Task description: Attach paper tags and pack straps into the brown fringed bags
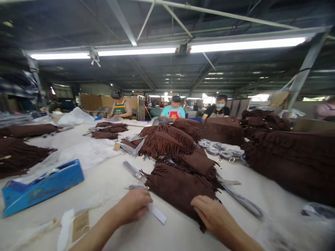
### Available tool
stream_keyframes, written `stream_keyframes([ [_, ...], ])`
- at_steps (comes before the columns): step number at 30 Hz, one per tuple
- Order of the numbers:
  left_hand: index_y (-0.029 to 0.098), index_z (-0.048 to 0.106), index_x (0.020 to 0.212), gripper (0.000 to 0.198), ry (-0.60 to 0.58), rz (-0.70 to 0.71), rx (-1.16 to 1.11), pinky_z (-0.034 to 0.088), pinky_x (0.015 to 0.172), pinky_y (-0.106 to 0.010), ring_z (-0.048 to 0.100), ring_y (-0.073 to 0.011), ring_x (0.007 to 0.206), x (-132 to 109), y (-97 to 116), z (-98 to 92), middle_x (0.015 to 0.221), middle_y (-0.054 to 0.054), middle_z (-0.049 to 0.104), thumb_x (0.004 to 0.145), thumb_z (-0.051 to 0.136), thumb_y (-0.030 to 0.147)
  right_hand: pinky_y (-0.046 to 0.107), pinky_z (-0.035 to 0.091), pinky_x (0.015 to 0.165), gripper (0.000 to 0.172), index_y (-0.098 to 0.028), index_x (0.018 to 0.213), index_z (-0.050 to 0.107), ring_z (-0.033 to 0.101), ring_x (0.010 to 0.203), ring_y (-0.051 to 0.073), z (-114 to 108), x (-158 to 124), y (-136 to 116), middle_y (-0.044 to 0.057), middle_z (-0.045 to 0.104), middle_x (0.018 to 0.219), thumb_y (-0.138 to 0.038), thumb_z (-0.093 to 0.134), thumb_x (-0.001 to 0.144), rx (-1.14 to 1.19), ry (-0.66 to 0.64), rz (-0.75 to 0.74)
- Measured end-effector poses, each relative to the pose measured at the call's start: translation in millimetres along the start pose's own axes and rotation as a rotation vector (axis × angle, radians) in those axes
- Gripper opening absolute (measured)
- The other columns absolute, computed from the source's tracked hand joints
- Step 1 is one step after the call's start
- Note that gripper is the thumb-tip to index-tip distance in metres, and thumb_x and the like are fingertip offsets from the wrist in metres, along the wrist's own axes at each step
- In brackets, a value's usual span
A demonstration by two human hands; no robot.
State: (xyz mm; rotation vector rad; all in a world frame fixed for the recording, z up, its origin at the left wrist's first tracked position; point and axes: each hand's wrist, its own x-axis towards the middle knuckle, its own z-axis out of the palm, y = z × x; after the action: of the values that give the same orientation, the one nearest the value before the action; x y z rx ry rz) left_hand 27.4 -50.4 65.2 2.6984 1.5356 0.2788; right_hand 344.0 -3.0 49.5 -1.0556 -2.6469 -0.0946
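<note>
A brown suede bag with fringe (178,186) lies on the white table (110,177) right in front of me. My left hand (132,205) rests at the bag's near left corner, fingers curled on a white paper strip (157,212) that sticks out to the right. My right hand (211,214) lies on the bag's near right edge, fingers bent over the suede. A grey strap (242,200) runs from the bag toward the right.
More brown fringed bags (167,141) are piled behind and at the right (293,157). A blue tape dispenser (42,186) sits at the left, a paper tag (80,225) near the front. Three people (174,109) work at the far end.
</note>
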Motion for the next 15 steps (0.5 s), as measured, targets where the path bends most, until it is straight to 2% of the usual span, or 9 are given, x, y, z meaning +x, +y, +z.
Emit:
stream_keyframes([
  [3, 0.014, 0.066, 0.090, 0.015, -0.092, 0.013, 0.284, 0.052, 0.074, -0.032, 0.063, -0.0233, 0.089, 15.2, 28.0, 23.8, 0.095, -0.009, 0.068, 0.086, 0.054, 0.008, 0.033, 0.053, 0.078, 0.016, -0.021, 0.099, 0.065, 0.065, 0.092, 0.025, 7.4, 9.4, -45.4, 0.005, 0.069, 0.100, -0.016, 0.057, 0.086, 0.085, -0.136, -0.056],
  [6, 0.010, 0.066, 0.094, 0.016, -0.099, -0.005, 0.348, 0.052, 0.072, -0.035, 0.062, -0.0257, 0.089, 22.5, 31.8, 39.5, 0.094, -0.013, 0.067, 0.089, 0.051, 0.007, 0.036, 0.052, 0.084, 0.026, -0.018, 0.110, 0.063, 0.063, 0.099, 0.028, 12.5, 21.2, -72.9, 0.007, 0.067, 0.109, -0.019, 0.062, 0.084, 0.164, -0.220, -0.015],
  [10, 0.012, 0.065, 0.090, 0.015, -0.097, -0.009, 0.343, 0.051, 0.073, -0.035, 0.061, -0.0246, 0.088, 22.5, 28.4, 41.8, 0.091, -0.011, 0.065, 0.092, 0.051, 0.010, 0.036, 0.050, 0.087, 0.032, -0.017, 0.115, 0.060, 0.060, 0.104, 0.028, 20.8, 33.2, -78.6, 0.009, 0.064, 0.116, -0.019, 0.062, 0.084, 0.200, -0.149, 0.051],
  [12, 0.013, 0.065, 0.088, 0.015, -0.091, -0.013, 0.319, 0.051, 0.074, -0.035, 0.061, -0.0243, 0.089, 22.0, 33.0, 41.2, 0.092, -0.011, 0.065, 0.092, 0.051, 0.012, 0.032, 0.051, 0.081, 0.030, -0.018, 0.112, 0.061, 0.061, 0.100, 0.026, 30.0, 37.5, -75.7, 0.008, 0.065, 0.113, -0.015, 0.063, 0.082, 0.153, -0.097, 0.031],
  [15, 0.016, 0.065, 0.086, 0.012, -0.071, -0.026, 0.250, 0.050, 0.076, -0.033, 0.061, -0.0234, 0.089, 22.1, 44.2, 40.2, 0.092, -0.009, 0.066, 0.090, 0.053, 0.014, 0.027, 0.048, 0.066, 0.017, -0.018, 0.094, 0.066, 0.063, 0.088, 0.023, 45.5, 40.7, -70.5, 0.005, 0.068, 0.097, -0.008, 0.061, 0.082, 0.005, -0.026, -0.062],
])
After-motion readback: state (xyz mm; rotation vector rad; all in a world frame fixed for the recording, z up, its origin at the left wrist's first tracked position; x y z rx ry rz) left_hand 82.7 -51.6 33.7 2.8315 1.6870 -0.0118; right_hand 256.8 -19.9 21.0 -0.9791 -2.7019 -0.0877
